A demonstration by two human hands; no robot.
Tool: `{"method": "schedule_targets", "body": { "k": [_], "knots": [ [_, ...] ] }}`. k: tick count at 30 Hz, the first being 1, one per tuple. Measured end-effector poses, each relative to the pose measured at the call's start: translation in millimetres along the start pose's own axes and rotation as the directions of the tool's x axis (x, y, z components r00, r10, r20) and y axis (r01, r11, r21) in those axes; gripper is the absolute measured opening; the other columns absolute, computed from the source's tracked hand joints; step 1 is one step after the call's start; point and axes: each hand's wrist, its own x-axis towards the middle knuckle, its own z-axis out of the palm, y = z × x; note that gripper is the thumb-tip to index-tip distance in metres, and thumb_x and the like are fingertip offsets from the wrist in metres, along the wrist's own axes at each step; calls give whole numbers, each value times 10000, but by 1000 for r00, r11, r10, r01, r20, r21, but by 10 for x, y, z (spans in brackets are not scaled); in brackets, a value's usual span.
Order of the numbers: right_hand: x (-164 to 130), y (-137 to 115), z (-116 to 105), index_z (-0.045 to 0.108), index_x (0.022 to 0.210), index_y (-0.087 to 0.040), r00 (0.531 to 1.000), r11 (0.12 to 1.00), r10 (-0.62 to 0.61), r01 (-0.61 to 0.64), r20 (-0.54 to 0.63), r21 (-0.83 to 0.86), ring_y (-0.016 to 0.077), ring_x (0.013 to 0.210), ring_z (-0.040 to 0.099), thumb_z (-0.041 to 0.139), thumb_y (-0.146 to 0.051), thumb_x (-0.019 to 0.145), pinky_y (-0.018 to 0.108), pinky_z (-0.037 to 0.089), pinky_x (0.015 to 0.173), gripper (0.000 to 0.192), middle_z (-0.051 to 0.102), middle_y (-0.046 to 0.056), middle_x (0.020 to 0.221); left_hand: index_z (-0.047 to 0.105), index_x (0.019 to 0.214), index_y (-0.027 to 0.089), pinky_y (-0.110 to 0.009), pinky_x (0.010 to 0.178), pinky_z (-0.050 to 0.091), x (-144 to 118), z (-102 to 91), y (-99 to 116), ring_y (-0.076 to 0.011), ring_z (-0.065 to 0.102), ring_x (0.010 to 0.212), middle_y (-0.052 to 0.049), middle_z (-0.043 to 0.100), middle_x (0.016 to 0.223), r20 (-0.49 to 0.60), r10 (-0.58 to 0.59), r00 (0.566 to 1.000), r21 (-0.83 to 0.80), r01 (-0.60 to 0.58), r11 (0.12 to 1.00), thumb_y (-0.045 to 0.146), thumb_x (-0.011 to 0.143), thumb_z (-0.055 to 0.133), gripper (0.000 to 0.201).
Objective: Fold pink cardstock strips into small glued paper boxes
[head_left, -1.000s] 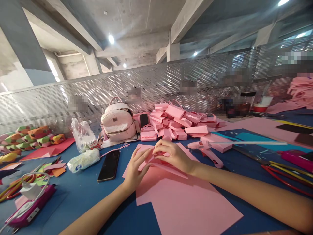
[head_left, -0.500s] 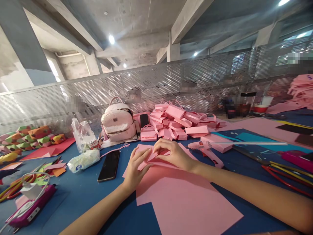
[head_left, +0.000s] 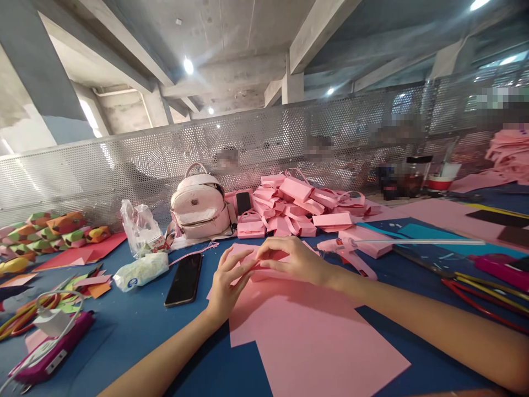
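Between my hands is a folded piece of pink paper (head_left: 270, 271), partly covered by my fingers. My left hand (head_left: 229, 278) pinches its left end. Curled over the top, my right hand (head_left: 291, 259) grips the same piece near its middle. Flat pink sheets (head_left: 322, 336) lie on the blue table beneath both hands. Just right of my right hand rests a pink hot glue gun (head_left: 349, 258) with a long glue stick in it. A heap of folded pink paper boxes (head_left: 295, 198) is piled behind my hands.
Left of my hands lie a black phone (head_left: 184, 280), a tissue pack (head_left: 141, 271) and a plastic bag (head_left: 142, 229). A pale backpack (head_left: 201, 207) stands behind. A purple power strip (head_left: 53, 347) sits front left; scissors (head_left: 487, 286) lie right. A perforated metal screen (head_left: 256, 143) closes the back.
My left fingers have drawn closer to my right fingertips on the folded paper. My right hand has shifted slightly left. The flat sheets and the glue gun stay in place.
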Motion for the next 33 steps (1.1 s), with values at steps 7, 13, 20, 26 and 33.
{"method": "schedule_targets", "body": {
  "k": [7, 13, 20, 26, 33],
  "knots": [
    [-34, -85, 6, 675, 1074, -222, 993, 971, -59, 81, 103, -224, 177, 971, 632, 629, -130, 899, 284, 492, 841, 203, 658, 35, 1091, 635, 1259, 310, -549, 1127, 350, -3, 3, -9, -245, 653, 1159, -79, 674, 1283, -20, -32, 999, -15, 31, 999, 155, 933, 591, 364],
    [-67, -16, 42, 706, 976, -182, 994, 911, -83, 108, 77, -398, 166, 885, 635, 551, -77, 940, 270, 473, 753, 191, 665, 44, 1013, 454, 1441, 312, -422, 1072, 474, -12, 7, 28, -249, 589, 1257, -80, 615, 1369, 49, -160, 986, -192, 167, 967, 220, 894, 659, 592],
    [-27, 104, 19, 720, 890, -183, 969, 853, -246, 215, -3, -475, 199, 879, 614, 549, -125, 951, 320, 463, 785, 190, 698, 48, 924, 491, 1415, 319, -377, 1032, 500, -22, 34, -11, -278, 536, 1309, -90, 559, 1429, 167, -307, 937, -480, 349, 805, 268, 832, 739, 635],
    [29, 150, -14, 701, 823, -194, 988, 988, -80, 61, -133, -139, 173, 820, 612, 610, -125, 898, 295, 480, 769, 137, 663, 27, 863, 420, 1469, 280, -464, 1143, 345, 46, 25, 43, -360, 332, 1432, -119, 400, 1548, 330, -376, 866, -704, 491, 513, 513, 701, 808, 891],
    [27, 104, 23, 704, 798, -193, 991, 994, 74, -65, -108, 84, 157, 803, 616, 618, -123, 856, 268, 475, 753, 125, 673, 10, 851, 491, 1415, 172, -407, 856, 548, 23, 40, 86, -395, 593, 1179, -178, 602, 1335, 625, -292, 724, -715, 681, 161, 665, 728, 703, 872]
  ]
}}
